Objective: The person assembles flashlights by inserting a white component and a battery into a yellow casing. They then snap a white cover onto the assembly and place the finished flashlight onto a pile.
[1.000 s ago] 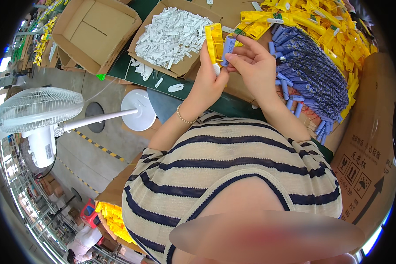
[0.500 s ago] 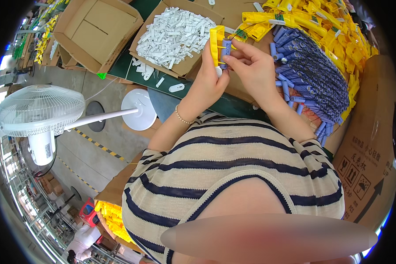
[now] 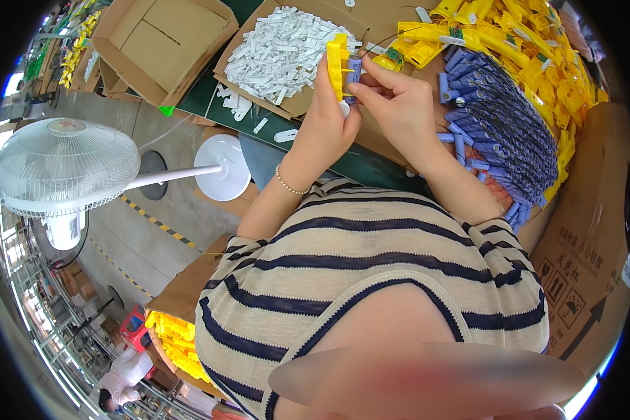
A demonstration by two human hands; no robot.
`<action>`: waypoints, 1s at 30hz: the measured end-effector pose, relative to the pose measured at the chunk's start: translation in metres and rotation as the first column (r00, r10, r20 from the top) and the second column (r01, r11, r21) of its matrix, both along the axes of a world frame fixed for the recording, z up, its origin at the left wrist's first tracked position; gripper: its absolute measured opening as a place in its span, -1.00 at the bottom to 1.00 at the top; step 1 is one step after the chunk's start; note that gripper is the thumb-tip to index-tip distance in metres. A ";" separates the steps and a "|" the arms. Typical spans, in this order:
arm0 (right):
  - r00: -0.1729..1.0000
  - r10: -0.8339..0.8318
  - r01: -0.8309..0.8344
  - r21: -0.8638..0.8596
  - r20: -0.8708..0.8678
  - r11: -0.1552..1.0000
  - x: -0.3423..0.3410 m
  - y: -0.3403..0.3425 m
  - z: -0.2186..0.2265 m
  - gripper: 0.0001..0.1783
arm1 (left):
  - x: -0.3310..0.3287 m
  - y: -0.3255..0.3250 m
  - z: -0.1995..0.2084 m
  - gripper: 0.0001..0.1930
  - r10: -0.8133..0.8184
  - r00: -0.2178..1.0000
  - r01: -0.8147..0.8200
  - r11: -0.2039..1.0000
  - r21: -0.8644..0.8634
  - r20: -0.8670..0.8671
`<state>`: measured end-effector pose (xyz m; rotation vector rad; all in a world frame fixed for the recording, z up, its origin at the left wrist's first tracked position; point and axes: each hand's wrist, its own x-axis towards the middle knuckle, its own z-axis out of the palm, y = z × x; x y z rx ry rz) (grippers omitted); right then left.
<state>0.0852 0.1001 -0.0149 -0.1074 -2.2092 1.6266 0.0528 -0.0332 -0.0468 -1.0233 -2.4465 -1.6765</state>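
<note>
Over the near edge of the bench, my left hand point(image 3: 323, 126) is closed around a yellow plastic housing point(image 3: 336, 64), which stands upright. A small white round part point(image 3: 344, 108) shows at its lower end. Against the housing's right side lies a purple-blue cylindrical battery point(image 3: 354, 68), pinched by the thumb and fingers of my right hand point(image 3: 402, 105). A thin dark wire runs from near the battery's top toward a yellow piece with a small green circuit board point(image 3: 393, 54). My fingers partly hide the battery's lower end.
A carton of small white plastic parts point(image 3: 276, 59) is beyond my left hand. Wired batteries point(image 3: 500, 119) pile up at right, with yellow housings point(image 3: 511, 35) behind. An open cardboard box point(image 3: 164, 42) and white fan point(image 3: 66, 164) stand left; a large carton point(image 3: 588, 210) stands right.
The view has shifted slightly. My hands keep the same grip, and the housing with the battery has moved a little up and left in view.
</note>
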 end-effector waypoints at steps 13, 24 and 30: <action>0.990 0.063 -0.028 0.260 -0.128 0.965 0.000 -0.015 0.020 -0.57 | -0.006 -0.006 -0.004 -0.22 0.053 0.992 -0.037 0.990 0.139 -0.113; 0.972 0.135 -0.053 0.378 -0.195 0.924 -0.018 -0.012 0.031 -0.61 | -0.010 -0.006 0.013 -0.24 0.083 0.992 -0.064 0.979 0.193 -0.091; 0.982 0.090 -0.033 0.322 -0.164 0.946 -0.021 -0.013 0.025 -0.61 | -0.017 -0.007 0.018 -0.26 0.033 0.980 -0.014 0.995 0.097 -0.195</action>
